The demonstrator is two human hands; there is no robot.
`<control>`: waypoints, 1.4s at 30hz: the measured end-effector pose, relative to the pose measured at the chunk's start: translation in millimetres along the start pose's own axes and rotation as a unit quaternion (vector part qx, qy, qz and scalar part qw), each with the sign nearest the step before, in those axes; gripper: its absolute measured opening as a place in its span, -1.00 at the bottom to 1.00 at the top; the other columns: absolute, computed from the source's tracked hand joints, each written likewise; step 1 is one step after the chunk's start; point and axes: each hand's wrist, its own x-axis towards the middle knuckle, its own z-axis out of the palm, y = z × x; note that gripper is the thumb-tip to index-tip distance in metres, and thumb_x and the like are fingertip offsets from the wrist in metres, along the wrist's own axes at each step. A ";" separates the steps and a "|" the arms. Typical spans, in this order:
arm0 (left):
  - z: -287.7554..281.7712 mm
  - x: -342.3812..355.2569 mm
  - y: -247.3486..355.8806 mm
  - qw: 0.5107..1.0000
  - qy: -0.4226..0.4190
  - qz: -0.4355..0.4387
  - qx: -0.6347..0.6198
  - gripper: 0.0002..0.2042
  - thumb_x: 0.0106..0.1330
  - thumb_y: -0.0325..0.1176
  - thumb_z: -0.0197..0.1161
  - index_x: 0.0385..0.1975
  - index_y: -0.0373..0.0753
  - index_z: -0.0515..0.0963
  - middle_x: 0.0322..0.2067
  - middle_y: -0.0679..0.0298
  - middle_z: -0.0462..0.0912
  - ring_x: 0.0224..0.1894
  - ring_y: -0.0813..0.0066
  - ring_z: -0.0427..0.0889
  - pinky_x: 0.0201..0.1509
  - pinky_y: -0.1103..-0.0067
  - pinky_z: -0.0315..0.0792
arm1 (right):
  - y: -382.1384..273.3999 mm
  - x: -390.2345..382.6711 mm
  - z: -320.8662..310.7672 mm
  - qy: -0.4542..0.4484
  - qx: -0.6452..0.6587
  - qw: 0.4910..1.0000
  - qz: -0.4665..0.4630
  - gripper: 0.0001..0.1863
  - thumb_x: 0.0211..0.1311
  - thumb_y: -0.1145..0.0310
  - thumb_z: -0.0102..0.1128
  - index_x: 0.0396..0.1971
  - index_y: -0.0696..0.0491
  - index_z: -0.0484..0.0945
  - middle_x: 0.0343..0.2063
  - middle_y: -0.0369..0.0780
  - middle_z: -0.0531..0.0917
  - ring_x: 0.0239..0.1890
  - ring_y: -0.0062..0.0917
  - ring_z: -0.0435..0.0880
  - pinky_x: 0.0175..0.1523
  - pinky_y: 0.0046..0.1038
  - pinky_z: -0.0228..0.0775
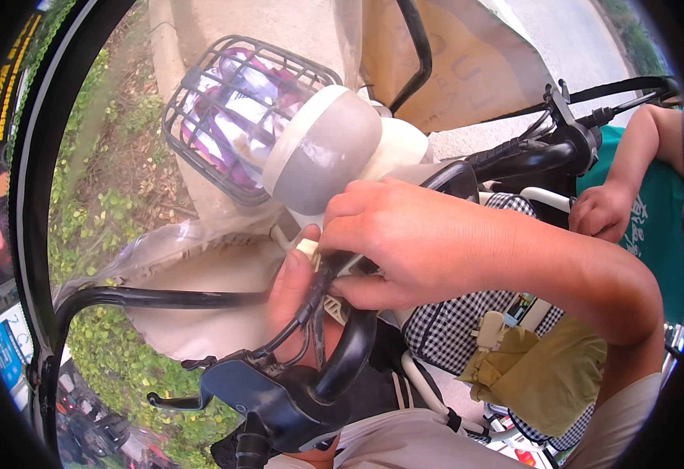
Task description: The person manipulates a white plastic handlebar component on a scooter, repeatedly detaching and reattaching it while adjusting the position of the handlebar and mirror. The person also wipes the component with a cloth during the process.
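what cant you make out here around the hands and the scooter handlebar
Head view only:
- Left hand: only thumb and part of the palm show; black cables and the right hand cover the rest.
- What the fingers pinch: hidden under the right hand.
- Basket contents: blurred behind the grille.
- Another person's hand: its grip is cut off by the handlebar.

Crowded tight behind the headlight housing (pixel 322 148): black cables (pixel 311 309) and curved handlebar (pixel 350 352) close off the space below, wire basket (pixel 232 109) blocks the upper left. Open air only to the lower left of the headlight housing, above the thin black bar (pixel 162 297). Hemmed to its right by another person's hand (pixel 601 209).
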 end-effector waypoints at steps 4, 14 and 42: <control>-14.9 -7.4 -1.6 0.994 -0.074 -0.026 -0.076 -0.54 0.39 -0.04 0.06 0.15 -0.23 0.39 0.06 0.14 0.53 0.14 0.28 0.50 0.22 0.30 0.36 | -0.9 -0.8 -4.8 -0.029 0.055 0.998 0.022 -0.73 -0.05 0.42 0.32 -0.30 0.18 0.60 -0.38 -0.11 0.62 -0.26 -0.19 0.61 -0.12 -0.28 0.48; -89.5 10.6 -45.5 0.975 -0.093 0.075 -0.186 -0.52 0.37 -0.11 0.07 0.22 -0.23 0.34 0.15 0.18 0.46 0.18 0.36 0.44 0.24 0.38 0.35 | 2.5 10.6 -21.6 -0.186 0.092 0.977 0.039 -0.67 0.01 0.43 0.25 -0.17 0.19 0.57 -0.20 -0.06 0.61 -0.06 -0.14 0.55 0.05 -0.19 0.41; -97.5 46.3 -48.5 0.957 -0.251 0.130 -0.060 -0.44 0.27 -0.16 0.31 0.25 -0.09 0.30 0.12 0.35 0.50 0.25 0.47 0.38 0.33 0.34 0.27 | -8.5 0.6 -7.5 -0.062 0.010 0.998 0.007 -0.75 0.03 0.45 0.19 -0.31 0.30 0.61 -0.46 0.08 0.62 -0.30 -0.09 0.66 -0.16 -0.18 0.52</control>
